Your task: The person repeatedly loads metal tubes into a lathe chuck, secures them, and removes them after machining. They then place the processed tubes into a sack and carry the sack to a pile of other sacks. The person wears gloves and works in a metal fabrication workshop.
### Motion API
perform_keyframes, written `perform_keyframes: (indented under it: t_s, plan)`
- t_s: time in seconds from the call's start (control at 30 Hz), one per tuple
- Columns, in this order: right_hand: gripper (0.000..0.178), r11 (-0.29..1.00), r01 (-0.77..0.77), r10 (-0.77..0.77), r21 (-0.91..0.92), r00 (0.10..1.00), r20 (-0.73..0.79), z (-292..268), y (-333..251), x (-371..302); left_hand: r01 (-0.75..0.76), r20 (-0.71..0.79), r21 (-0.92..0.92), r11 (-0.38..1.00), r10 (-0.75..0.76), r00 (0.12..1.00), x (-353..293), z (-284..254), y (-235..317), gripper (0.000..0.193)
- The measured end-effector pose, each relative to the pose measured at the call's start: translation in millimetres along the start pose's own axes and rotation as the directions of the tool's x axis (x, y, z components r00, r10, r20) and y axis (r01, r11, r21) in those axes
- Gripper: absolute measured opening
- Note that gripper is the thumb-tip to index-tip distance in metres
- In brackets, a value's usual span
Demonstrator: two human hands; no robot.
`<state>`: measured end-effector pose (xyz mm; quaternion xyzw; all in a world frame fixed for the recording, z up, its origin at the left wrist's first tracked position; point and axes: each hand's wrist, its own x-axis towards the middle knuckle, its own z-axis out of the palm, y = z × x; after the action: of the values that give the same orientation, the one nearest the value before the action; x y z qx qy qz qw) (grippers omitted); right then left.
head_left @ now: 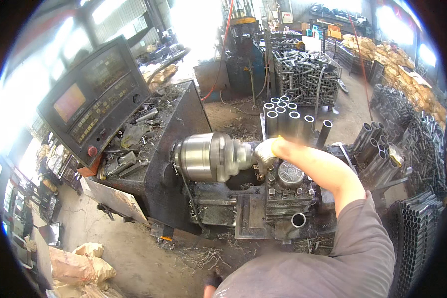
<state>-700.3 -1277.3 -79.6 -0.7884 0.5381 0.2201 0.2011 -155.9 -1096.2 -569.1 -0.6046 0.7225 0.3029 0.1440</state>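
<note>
My right arm reaches across from the lower right to a metal lathe. My right hand, in a pale glove, is at the front end of the steel chuck. Its fingers look curled downward and closed, and whatever they hold is hidden by the glove. The stepped jaws look smeared. Just below the hand stands the tool post with a round, chip-covered top. A short steel tube stands upright near me on the carriage. My left hand is not in view.
Several upright steel tubes stand behind the hand, with more tubes at the right. A control panel with a red button rises at the left. Stacked tubes are at the lower right. Metal shavings litter the floor.
</note>
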Motion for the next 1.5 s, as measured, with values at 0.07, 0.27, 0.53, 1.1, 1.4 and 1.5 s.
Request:
perform_keyframes:
  t_s: [0.07,0.27,0.53,1.1,1.4,1.5]
  plan:
    - [0.069,0.987,0.158,-0.156,-0.018,0.983,0.101,1.8,15.8,21.6,-0.008,0.06,-0.051,0.999,0.011,0.998,1.8,24.0,5.0,0.053]
    - [0.066,0.689,0.07,0.005,0.721,0.995,-0.102,16.4,29.1,-9.8,-0.058,0.084,-0.03,0.998,0.06,0.995,16.9,31.8,8.7,0.044]
    - [0.035,0.838,0.065,0.234,0.541,0.854,-0.464,0.5,52.8,-41.2,-0.208,0.029,0.117,0.971,0.206,0.978,7.4,32.0,-11.4,0.033]
    - [0.031,0.986,0.028,0.063,0.165,0.85,-0.523,14.7,111.1,18.9,-0.061,0.023,0.002,0.998,0.061,0.998,-4.1,67.9,-19.2,0.052]
    - [0.045,0.979,-0.038,0.076,0.199,0.98,-0.185,40.2,81.9,69.4,0.395,0.29,-0.331,0.857,-0.306,0.907,-20.7,71.9,-25.1,0.072]
    - [0.05,0.944,-0.118,0.132,0.31,0.991,-0.025,35.2,88.3,46.6,0.283,0.174,-0.263,0.922,-0.243,0.954,-16.5,70.3,-22.1,0.058]
